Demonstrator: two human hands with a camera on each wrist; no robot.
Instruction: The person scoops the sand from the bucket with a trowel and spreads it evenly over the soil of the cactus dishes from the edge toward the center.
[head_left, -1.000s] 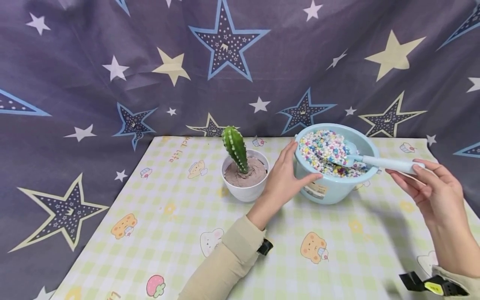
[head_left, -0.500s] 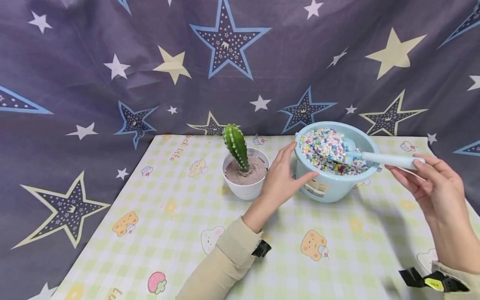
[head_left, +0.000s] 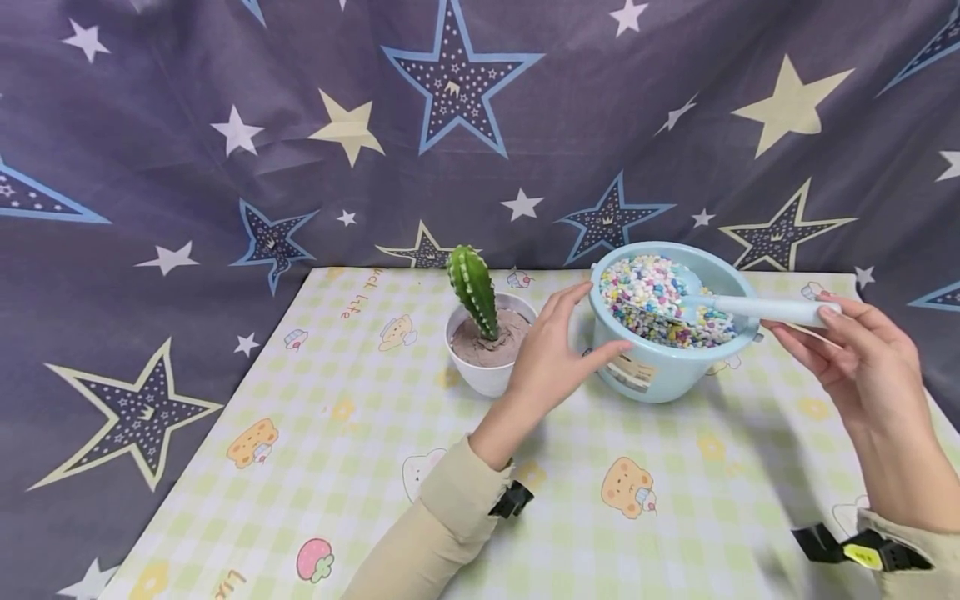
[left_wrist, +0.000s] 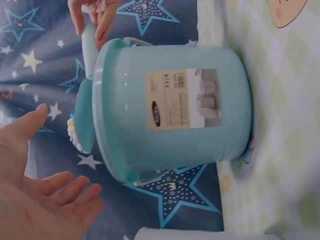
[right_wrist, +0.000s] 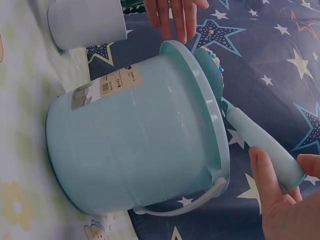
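A light blue bucket [head_left: 656, 379] holds many small coloured pebbles [head_left: 675, 335]. My right hand [head_left: 881, 375] pinches the handle end of a light blue scoop [head_left: 776, 308]. Heaped with pebbles, the scoop's blade is raised to rim height over the bucket in the right wrist view. At the bucket's left side is my left hand [head_left: 551, 354], thumb and fingers spread. In the left wrist view that hand [left_wrist: 45, 200] stands apart from the bucket wall and holds nothing.
Left of the bucket, close behind my left hand, a green cactus [head_left: 472, 287] stands in a white pot [head_left: 483, 379] of brownish soil. A checked cloth [head_left: 360, 492] covers the table, and a dark star-patterned curtain [head_left: 285, 108] hangs behind it.
The loaded scoop has risen a little and shifted slightly left with my right hand. My left hand has drawn back slightly to the left from the bucket.
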